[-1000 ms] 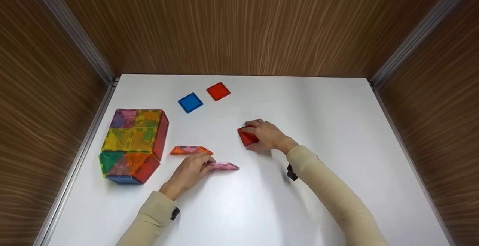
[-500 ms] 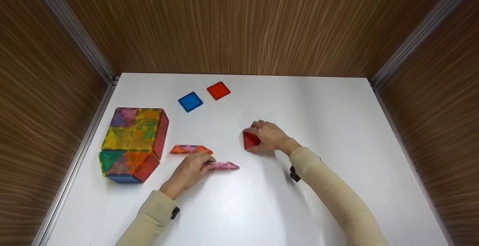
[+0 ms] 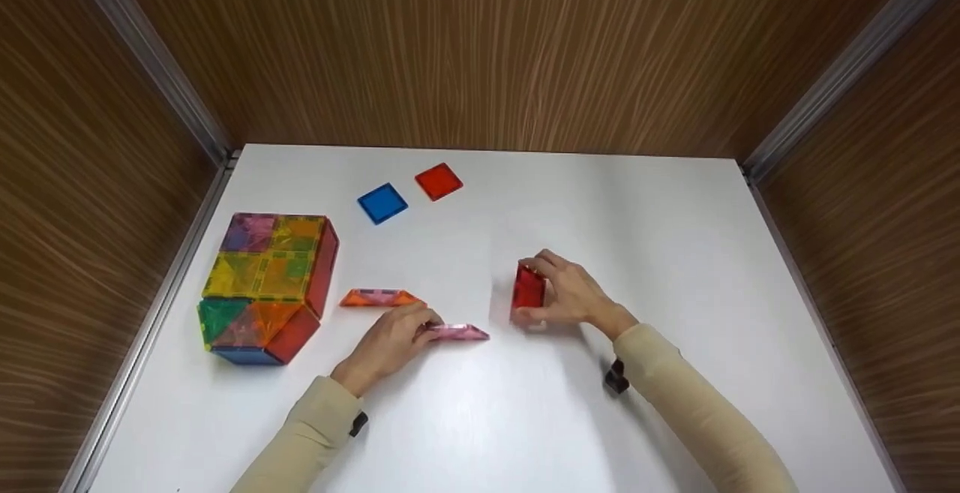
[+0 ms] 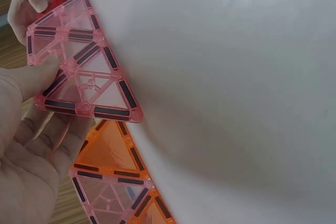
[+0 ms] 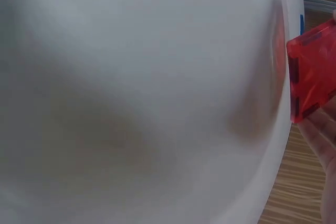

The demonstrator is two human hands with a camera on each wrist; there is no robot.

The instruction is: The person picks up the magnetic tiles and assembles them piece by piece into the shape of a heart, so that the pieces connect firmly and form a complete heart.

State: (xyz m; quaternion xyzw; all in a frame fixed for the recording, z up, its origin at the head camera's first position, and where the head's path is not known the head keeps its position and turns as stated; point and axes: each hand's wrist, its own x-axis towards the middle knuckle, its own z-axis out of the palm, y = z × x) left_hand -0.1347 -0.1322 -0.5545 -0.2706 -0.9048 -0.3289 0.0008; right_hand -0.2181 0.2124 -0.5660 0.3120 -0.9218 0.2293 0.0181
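My left hand [image 3: 424, 328] pinches a pink triangle tile [image 3: 461, 332] near the middle of the white table [image 3: 675, 253]. In the left wrist view the thumb [image 4: 31, 77] presses on the pink triangle tile [image 4: 84, 61] and the fingers lie under it. An orange triangle tile [image 3: 377, 298] lies just behind that hand, also seen as the orange tile [image 4: 113, 182]. My right hand [image 3: 546, 289] grips a red square tile [image 3: 529, 288] and holds it upright just right of the pink one. The red square tile [image 5: 313, 72] shows at the right wrist view's edge.
A block built of several coloured tiles [image 3: 262, 283] stands at the table's left edge. A blue square tile [image 3: 382, 202] and a second red square tile [image 3: 439, 181] lie flat towards the back. Wooden walls close in the table on three sides.
My right hand has lifted the red square tile off the table, turned it upright and brought it nearer and to the right. The left hand and pink triangle shifted slightly right.
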